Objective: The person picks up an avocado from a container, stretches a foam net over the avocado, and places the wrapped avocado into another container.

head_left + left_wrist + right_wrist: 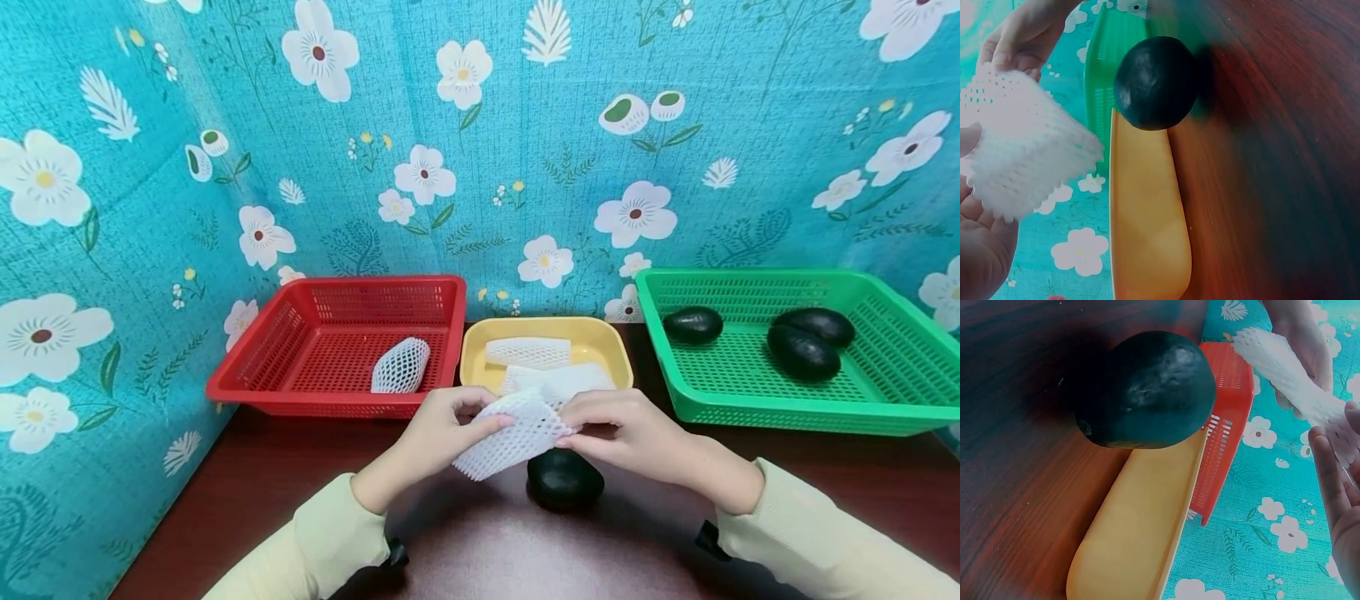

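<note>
A white foam net sleeve [506, 433] is stretched between both hands above the table. My left hand [442, 437] pinches its left side, thumb on top. At the other end, the fingers and thumb of my right hand [630, 429] pinch the edge of the net. Below the sleeve, a dark, glossy, egg-shaped fruit like an avocado [564, 482] lies on the table, touched by neither hand. In the left wrist view the sleeve [1035, 144] looks flat and wide. The right wrist view shows the same fruit [1147, 390] close up.
Behind the hands stands a yellow tray [622, 358] with more white foam nets [528, 352]. At left is a red basket [300, 406] holding one net-wrapped piece [402, 367]. A green basket [810, 414] at right holds three dark fruits [804, 353]. Flowered cloth [487, 150] hangs behind.
</note>
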Tool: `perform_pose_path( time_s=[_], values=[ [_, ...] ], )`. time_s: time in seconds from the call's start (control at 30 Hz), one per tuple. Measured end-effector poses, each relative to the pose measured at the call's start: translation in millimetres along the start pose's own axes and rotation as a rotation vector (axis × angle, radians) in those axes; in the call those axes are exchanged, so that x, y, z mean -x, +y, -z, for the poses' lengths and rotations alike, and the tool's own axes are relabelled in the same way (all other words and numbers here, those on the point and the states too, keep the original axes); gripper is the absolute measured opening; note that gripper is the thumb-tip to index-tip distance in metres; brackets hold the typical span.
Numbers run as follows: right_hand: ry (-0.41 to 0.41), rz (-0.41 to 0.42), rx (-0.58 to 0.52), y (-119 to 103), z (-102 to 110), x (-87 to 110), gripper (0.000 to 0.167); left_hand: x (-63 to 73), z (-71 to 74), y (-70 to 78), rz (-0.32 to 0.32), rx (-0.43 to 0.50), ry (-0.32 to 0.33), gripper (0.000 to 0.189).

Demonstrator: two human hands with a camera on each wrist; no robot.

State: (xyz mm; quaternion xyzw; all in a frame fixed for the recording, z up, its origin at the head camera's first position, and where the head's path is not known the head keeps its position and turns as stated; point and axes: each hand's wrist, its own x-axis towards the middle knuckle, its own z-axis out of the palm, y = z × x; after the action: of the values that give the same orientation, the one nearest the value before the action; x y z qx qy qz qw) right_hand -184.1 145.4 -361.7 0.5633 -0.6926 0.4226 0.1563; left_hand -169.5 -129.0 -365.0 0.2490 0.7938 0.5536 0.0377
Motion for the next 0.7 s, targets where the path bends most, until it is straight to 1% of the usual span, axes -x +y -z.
perform_pose_path(
  time_s=[0.23,0.3,0.4,0.47,0.53,0.6,0.7],
  values=[
    [-0.036,0.001,-0.03,0.4,-0.2,7.4,0.006,2.4,7.8,0.7,0.044,0.011,0.037,0.016],
    [-0.045,0.0,-0.037,0.7,-0.7,9.5,0.006,2.8,8.5,0.1,0.052,0.017,0.038,0.016],
    [-0.049,-0.006,-0.036,-0.2,-0.7,9.6,0.008,4.0,7.2,-1.4,0.047,0.014,0.033,0.015],
    [-0.049,-0.018,-0.018,-1.4,-0.6,8.1,0.01,4.9,4.8,-2.2,0.03,0.009,0.029,0.016],
    [-0.051,-0.052,0.007,-3.3,-0.6,6.1,0.013,5.9,2.0,-2.6,-0.006,-0.024,0.031,0.016],
    [-0.053,-0.117,0.029,-5.3,-1.2,4.0,0.019,6.2,-1.0,-2.6,-0.052,-0.06,0.035,0.016],
    [-0.036,-0.211,0.07,-8.1,-3.5,0.8,0.026,6.4,-4.9,-1.6,-0.126,-0.133,0.06,0.017]
  ],
)
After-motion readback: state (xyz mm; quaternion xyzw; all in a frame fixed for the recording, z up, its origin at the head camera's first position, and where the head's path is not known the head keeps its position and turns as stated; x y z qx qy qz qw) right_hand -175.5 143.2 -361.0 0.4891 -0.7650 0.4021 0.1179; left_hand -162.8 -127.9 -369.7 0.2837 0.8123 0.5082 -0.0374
